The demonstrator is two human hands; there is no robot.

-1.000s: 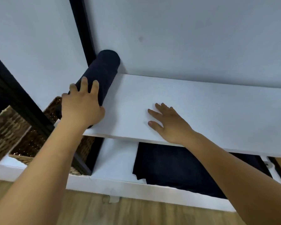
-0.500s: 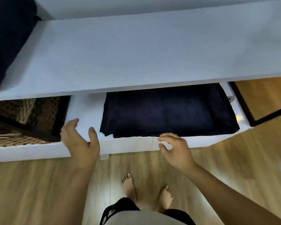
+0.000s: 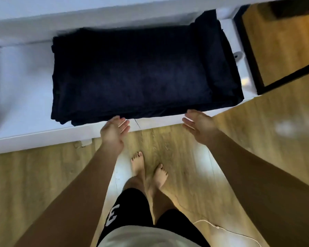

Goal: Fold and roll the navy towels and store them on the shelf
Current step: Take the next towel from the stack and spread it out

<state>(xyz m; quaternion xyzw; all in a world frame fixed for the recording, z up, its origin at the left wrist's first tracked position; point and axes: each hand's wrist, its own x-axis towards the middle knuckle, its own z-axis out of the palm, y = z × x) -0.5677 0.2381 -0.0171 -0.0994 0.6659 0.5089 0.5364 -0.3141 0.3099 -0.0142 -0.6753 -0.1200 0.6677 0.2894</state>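
hovering with straight fingers, left hand (image 3: 112,131) and right hand (image 3: 199,125) flank the folded navy towels' (image 3: 141,73) near edge.

The folded stack of navy towels (image 3: 141,73) is a deep, plain blue-black with no pattern; the white shelf board (image 3: 21,82) under it is unmarked; the wood-grain plank floor (image 3: 257,131) is honey-yellow; the black metal frame (image 3: 247,56) is matt; the black cloth shorts (image 3: 130,207) carry white lettering.
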